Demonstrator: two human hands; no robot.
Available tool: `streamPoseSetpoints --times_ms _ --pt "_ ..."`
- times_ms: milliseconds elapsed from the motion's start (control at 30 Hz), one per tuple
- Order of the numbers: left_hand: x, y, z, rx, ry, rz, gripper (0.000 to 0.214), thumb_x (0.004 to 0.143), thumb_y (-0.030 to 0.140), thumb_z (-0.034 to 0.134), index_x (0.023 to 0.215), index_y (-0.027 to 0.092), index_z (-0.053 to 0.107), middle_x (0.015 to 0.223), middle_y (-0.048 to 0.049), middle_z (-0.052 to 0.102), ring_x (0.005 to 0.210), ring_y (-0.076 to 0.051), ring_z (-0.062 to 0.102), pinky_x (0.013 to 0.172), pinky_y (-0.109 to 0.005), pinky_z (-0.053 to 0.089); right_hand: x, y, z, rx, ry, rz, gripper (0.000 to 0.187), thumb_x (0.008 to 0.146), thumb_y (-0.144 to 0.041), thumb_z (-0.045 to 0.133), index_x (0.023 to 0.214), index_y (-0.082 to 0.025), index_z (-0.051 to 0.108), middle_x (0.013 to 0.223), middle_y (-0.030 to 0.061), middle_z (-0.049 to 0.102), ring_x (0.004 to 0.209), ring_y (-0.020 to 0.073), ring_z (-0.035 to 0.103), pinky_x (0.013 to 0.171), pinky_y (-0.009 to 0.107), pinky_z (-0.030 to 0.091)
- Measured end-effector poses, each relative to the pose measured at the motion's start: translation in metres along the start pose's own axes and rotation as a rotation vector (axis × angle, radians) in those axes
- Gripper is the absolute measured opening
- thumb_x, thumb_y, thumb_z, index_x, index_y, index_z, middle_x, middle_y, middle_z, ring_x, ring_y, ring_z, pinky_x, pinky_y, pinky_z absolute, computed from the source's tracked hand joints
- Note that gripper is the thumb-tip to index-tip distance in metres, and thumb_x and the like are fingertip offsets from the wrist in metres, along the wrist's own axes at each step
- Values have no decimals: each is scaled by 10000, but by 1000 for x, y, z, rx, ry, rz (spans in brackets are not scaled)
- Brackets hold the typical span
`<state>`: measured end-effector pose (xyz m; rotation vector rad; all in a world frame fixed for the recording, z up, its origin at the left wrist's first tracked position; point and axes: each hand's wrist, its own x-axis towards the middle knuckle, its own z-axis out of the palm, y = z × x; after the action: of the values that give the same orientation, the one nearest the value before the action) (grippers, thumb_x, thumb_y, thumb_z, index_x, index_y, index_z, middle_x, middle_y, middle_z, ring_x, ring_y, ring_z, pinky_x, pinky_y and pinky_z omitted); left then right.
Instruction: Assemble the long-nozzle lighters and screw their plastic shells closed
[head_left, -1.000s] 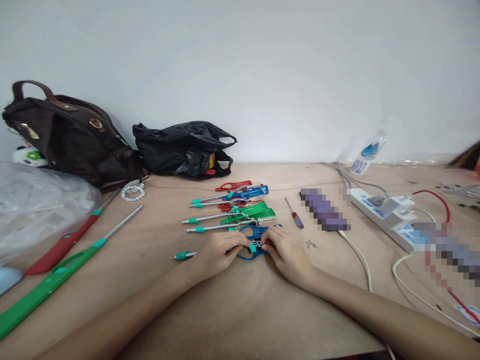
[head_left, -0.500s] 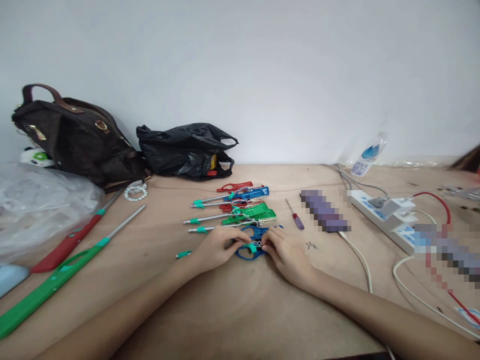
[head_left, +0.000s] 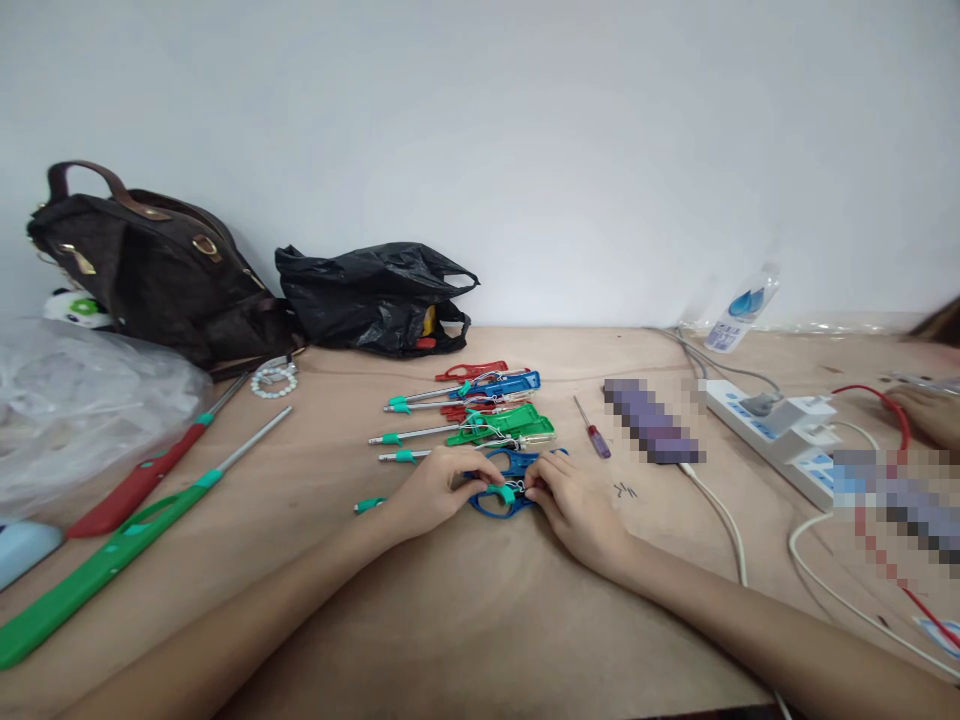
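Observation:
In the middle of the table lies an opened long-neck lighter with a blue shell and a teal trigger. My left hand pinches at the trigger, its forearm crossing over the lighter's tube, whose teal tip pokes out to the left. Closed at the other end, my right hand has its fingertips on the thin wires and shell. What exactly sits between the fingers is hidden. Just behind are another blue shell half, an opened green lighter and an opened blue one.
A screwdriver and several loose screws lie right of my hands. Farther right are a pixelated purple object, a power strip and another person's hand. Whole green and red lighters lie left.
My hands keep almost the same hold, with only slight finger movement at the blue lighter. Another person's hand has come into view at the right edge. The view has shifted slightly.

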<state>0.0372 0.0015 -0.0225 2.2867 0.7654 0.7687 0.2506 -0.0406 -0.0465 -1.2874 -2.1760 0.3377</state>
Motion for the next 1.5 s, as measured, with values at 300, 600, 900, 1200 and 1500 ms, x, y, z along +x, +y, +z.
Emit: streamPoseSetpoints --times_ms 300,600,900,1200,1500 --pt "-3 -4 5 102 30 149 162 900 133 523 852 175 672 804 -18 699 761 -149 620 713 -251 465 0 1 0 -16 6 -23 152 873 -72 486 800 -204 502 819 35 598 788 205 549 661 304 397" --pt "-3 -3 16 592 -39 396 210 985 223 423 962 155 620 839 -48 603 733 -165 541 630 -258 407 -1 0 1 31 11 11 165 854 -59 488 786 -209 491 795 28 572 778 199 540 665 304 399" --pt "0 -6 18 778 -14 504 334 1015 165 284 915 137 602 844 -51 564 694 -153 509 624 -255 402 0 2 -1 109 -6 41 157 864 -76 475 785 -209 501 786 20 561 776 188 525 670 300 400" --pt "-1 -6 19 790 0 512 367 1020 166 248 909 132 596 845 -56 563 683 -156 511 612 -260 398 1 5 -2 185 -42 73 144 865 -90 476 786 -206 511 780 12 555 773 182 521 672 298 396" --pt "-4 -4 18 779 -8 495 347 1020 170 263 912 141 591 827 -46 561 686 -154 507 627 -255 393 1 5 -4 223 -57 80 131 880 -107 475 810 -203 531 802 15 581 786 179 528 691 302 414"
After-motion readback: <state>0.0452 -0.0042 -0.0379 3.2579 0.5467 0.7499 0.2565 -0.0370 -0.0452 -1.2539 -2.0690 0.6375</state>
